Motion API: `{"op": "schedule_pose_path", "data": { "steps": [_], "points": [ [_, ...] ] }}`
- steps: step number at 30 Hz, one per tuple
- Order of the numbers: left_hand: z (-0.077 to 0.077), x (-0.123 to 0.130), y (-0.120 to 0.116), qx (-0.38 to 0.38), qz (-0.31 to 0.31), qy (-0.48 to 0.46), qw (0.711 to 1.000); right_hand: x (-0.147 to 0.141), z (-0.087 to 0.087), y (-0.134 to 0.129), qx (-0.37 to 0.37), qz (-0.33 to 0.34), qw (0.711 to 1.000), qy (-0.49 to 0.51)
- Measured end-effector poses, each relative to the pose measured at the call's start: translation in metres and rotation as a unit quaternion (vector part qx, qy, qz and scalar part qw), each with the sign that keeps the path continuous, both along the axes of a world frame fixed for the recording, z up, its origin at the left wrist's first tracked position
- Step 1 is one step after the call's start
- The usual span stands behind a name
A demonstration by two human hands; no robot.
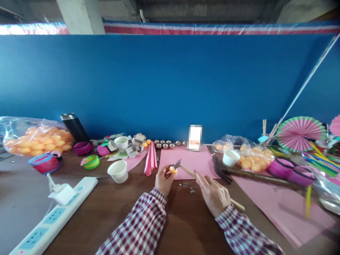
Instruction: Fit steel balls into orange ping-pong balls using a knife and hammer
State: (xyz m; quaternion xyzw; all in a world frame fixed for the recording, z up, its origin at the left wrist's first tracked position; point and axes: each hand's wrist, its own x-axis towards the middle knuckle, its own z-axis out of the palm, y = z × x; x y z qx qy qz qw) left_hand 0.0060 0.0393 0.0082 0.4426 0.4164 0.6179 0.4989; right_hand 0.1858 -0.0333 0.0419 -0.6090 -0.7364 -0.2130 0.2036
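My left hand (164,180) is closed around a small orange ball (173,170), holding it between thumb and fingers. The ball's upper side looks dark, but I cannot make out why. In my right hand (212,191) is a small wooden-handled tool (188,170), its rear end sticking out below the palm. The tool's dark, flat, pointed head (177,164) meets the top of the ball or lies just over it. Several small shiny pieces (185,185) lie on the brown table between my hands. Behind them is a pink sheet (183,161).
Shiny silver balls (165,145) line the back edge. A hammer (222,171) lies right of the pink sheet, near a white cup (231,158) and bagged orange balls (255,158). Leftward are another cup (118,171), a power strip (57,214) and a big bag of orange balls (39,140).
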Motion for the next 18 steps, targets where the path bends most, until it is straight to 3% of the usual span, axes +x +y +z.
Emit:
{"op": "schedule_pose_path", "data": {
  "steps": [12, 18],
  "points": [
    [-0.0003, -0.0009, 0.001, 0.02, 0.026, 0.024, 0.999, -0.0022, -0.0061, -0.0001, 0.018, -0.013, 1.0, -0.001],
    [-0.0027, -0.0017, 0.001, -0.009, 0.019, 0.015, 1.0, -0.0019, -0.0058, 0.0002, 0.015, 0.001, 1.0, -0.013]
  ]
}}
